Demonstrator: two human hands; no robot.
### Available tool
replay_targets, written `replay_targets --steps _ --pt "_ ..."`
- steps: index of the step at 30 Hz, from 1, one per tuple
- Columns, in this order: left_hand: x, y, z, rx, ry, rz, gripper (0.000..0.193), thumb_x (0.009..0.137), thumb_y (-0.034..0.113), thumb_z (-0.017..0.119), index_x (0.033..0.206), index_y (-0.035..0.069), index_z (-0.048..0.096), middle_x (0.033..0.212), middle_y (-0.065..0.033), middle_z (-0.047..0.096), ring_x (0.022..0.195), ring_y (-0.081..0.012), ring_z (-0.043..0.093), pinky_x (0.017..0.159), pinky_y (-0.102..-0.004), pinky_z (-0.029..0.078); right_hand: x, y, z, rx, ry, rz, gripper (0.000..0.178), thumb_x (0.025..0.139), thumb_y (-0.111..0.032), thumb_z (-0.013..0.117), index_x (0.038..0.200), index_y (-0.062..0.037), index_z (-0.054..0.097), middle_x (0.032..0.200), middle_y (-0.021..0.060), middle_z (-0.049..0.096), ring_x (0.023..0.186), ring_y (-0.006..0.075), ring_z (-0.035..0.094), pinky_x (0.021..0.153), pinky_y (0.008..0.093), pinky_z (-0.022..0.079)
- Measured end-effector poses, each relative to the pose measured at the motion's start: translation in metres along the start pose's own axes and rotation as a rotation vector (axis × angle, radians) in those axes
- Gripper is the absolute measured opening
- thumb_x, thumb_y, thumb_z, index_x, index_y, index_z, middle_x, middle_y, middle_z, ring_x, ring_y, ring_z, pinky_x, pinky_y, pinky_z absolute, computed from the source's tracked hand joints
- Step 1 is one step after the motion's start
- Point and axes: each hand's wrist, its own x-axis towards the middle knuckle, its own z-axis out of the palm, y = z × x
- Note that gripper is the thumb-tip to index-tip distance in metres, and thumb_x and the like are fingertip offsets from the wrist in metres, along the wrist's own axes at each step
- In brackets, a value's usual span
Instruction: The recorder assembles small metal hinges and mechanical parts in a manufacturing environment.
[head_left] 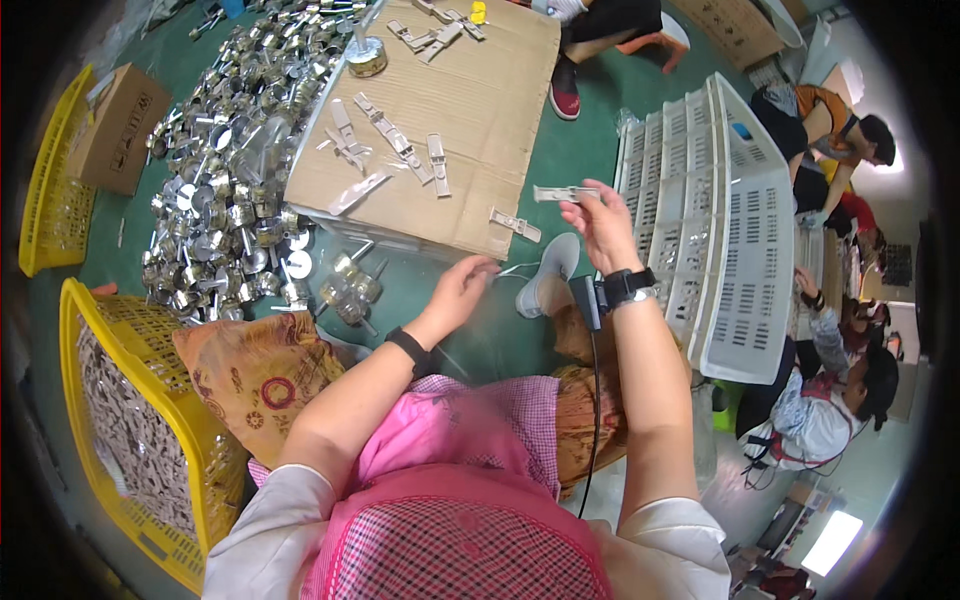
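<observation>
While right fingers (603, 191) pinch pale clip (553, 193), left fingers (477, 267) unclear; cardboard box (485, 105) ahead, white crate (738, 270) right.

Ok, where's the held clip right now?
In the head view, the pale clip is in the right hand, between the cardboard and the white crate.

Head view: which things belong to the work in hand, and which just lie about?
Likely in use:
pale clip in the right hand;
thin shiny piece at the left hand, blurred;
loose clips on the cardboard.

Seemingly lying about:
brown box, left;
brown carton, top right;
heaped metal cups, though uncertain: a similar one stands on the cardboard.
</observation>
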Motion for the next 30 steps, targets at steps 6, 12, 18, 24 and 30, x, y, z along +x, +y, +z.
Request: replay_targets --steps 6,12,18,24,30 --pt "-0.002 -0.001 -0.002 -0.06 -0.019 -0.029 0.024 0.09 0.003 0.046 0.114 -0.001 0.053 0.109 -0.0088 0.062 0.102 -0.014 0.055 0.091 -0.0277 0.041 0.012 0.04 0.0 -0.011 -0.052 0.103 0.028 0.086 -0.01 0.059 0.112 0.0007 0.056 0.089 0.0025 0.061 0.068 0.0076 0.054 0.056 0.019 0.045" --pt "-0.003 -0.001 -0.001 -0.044 -0.03 -0.024 0.025 0.091 0.003 0.046 0.115 0.0 0.052 0.11 -0.0086 0.062 0.104 -0.0144 0.055 0.092 -0.0277 0.041 0.022 0.045 -0.002 -0.16 -0.041 0.165 0.022 0.081 -0.014 0.065 0.1 -0.0029 0.065 0.081 -0.0029 0.063 0.067 0.0036 0.046 0.06 0.0174 0.035" --pt "-0.003 0.0 -0.003 -0.011 -0.026 -0.008 0.025 0.091 0.003 0.046 0.115 0.0 0.052 0.11 -0.0087 0.062 0.104 -0.0146 0.055 0.092 -0.0278 0.041 0.024 0.048 -0.003 -0.257 -0.104 0.12 0.021 0.08 -0.012 0.066 0.097 0.0007 0.065 0.082 0.0027 0.066 0.073 0.0083 0.054 0.068 0.0213 0.039" --pt "-0.002 -0.004 -0.004 0.0 -0.022 0.007 0.025 0.091 0.004 0.047 0.115 0.0 0.052 0.109 -0.0082 0.062 0.102 -0.0144 0.055 0.092 -0.028 0.041 0.026 0.046 -0.003 -0.302 -0.145 0.128 0.021 0.079 -0.012 0.067 0.096 0.0014 0.065 0.082 0.0038 0.066 0.073 0.01 0.056 0.07 0.0224 0.04" --pt "-0.003 -0.003 -0.003 -0.034 -0.024 -0.013 0.025 0.091 0.004 0.047 0.115 0.0 0.052 0.11 -0.008 0.062 0.103 -0.0142 0.054 0.092 -0.028 0.041 0.023 0.042 0.0 -0.313 -0.151 0.144 0.021 0.079 -0.011 0.067 0.095 0.0016 0.065 0.081 0.0043 0.066 0.073 0.0106 0.056 0.07 0.0226 0.04"
